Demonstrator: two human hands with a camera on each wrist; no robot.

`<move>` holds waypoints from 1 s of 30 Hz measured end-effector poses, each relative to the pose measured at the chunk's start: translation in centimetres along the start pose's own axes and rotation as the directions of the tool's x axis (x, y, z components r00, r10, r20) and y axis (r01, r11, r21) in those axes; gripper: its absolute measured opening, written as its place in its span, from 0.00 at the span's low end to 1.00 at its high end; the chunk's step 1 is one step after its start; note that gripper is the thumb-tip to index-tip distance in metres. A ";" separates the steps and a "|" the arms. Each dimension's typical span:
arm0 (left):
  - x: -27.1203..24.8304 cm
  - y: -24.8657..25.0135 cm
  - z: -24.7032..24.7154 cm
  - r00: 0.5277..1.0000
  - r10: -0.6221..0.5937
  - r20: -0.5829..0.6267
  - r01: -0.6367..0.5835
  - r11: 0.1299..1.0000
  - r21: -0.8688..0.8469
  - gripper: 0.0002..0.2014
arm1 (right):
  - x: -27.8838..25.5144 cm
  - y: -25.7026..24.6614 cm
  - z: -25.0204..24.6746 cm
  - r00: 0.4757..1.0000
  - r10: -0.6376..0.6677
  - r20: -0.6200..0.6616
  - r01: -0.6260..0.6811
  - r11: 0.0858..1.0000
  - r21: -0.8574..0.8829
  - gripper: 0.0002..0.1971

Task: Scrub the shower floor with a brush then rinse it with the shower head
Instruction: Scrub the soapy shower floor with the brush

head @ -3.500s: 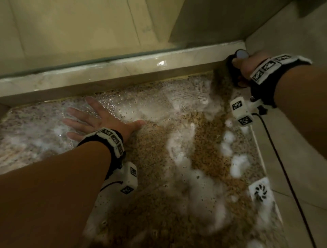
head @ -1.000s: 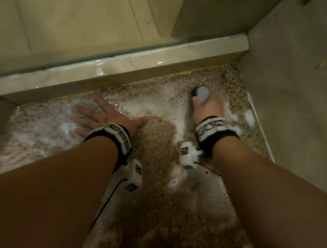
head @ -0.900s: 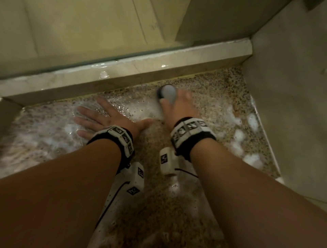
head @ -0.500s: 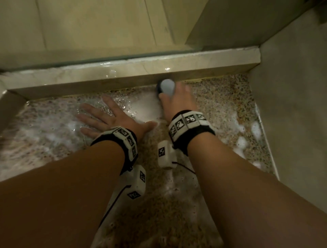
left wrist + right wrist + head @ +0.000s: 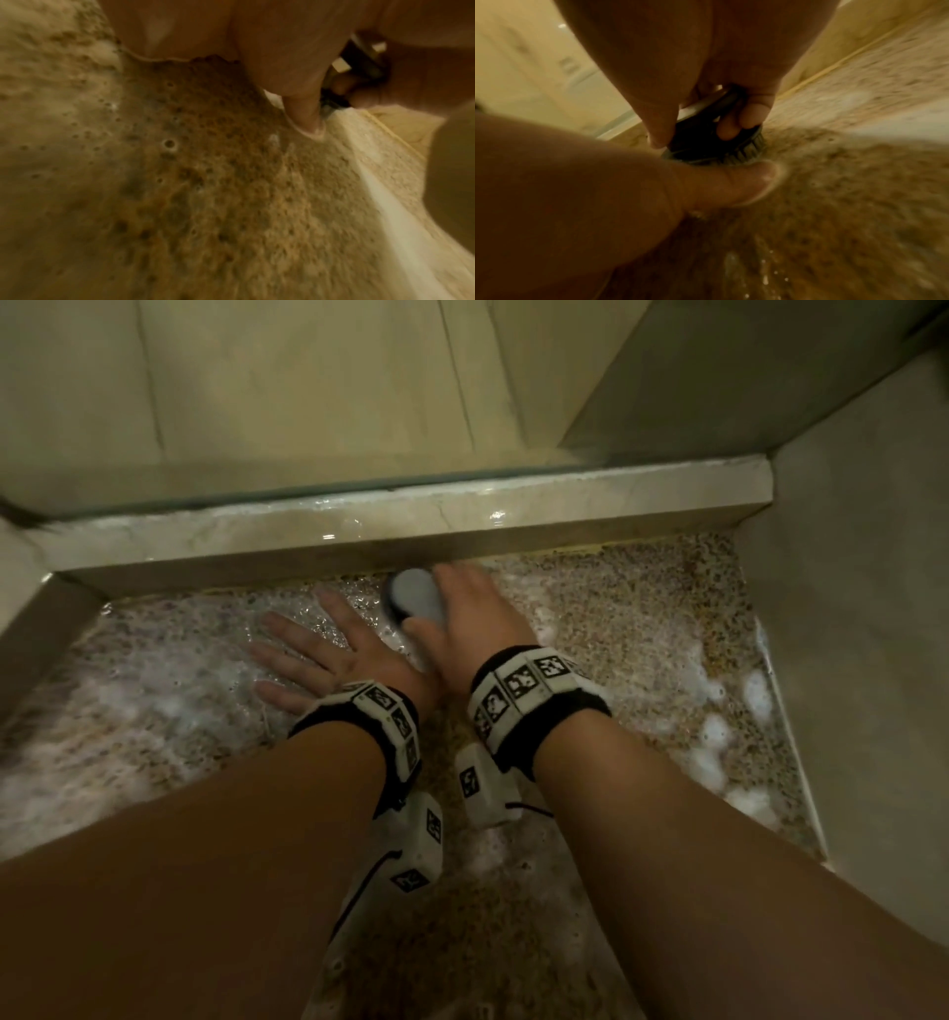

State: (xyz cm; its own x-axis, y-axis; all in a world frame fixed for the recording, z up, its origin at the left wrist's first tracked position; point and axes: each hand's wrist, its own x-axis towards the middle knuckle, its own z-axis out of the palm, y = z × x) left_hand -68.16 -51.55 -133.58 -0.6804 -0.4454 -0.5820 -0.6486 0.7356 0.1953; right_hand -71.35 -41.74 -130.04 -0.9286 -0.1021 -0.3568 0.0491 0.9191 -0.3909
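Leftward along the curb (image 5: 411, 526) went the brush (image 5: 413, 600), bristles down on the soapy floor (image 5: 642, 629), long axis pointing at the curb. Right hand (image 5: 472, 618) grips it; left hand (image 5: 328, 654) lies flat, fingers spread, just beside.

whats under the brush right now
The brush sits bristles-down on the wet, sudsy shower floor, gripped by the right hand. The patch beneath the bristles is covered.

Brush (image 5: 414, 600) on floor (image 5: 642, 629), before curb (image 5: 565, 513), right of left hand (image 5: 334, 654).
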 end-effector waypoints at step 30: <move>-1.5 -0.3 -1.8 0.990 0.033 0.133 -0.048 0.993 0.110 0.83 | -12.2 18.4 -2.7 0.416 0.891 -0.179 -0.825 0.453 0.339 0.30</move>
State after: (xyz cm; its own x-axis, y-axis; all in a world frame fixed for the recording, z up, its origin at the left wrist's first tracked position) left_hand -67.52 -52.03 -131.34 -0.6500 -0.3484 -0.6753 -0.5735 0.8080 0.1352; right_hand -60.14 -22.60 -130.59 -0.4086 0.8451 -0.3448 0.9126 0.3718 -0.1702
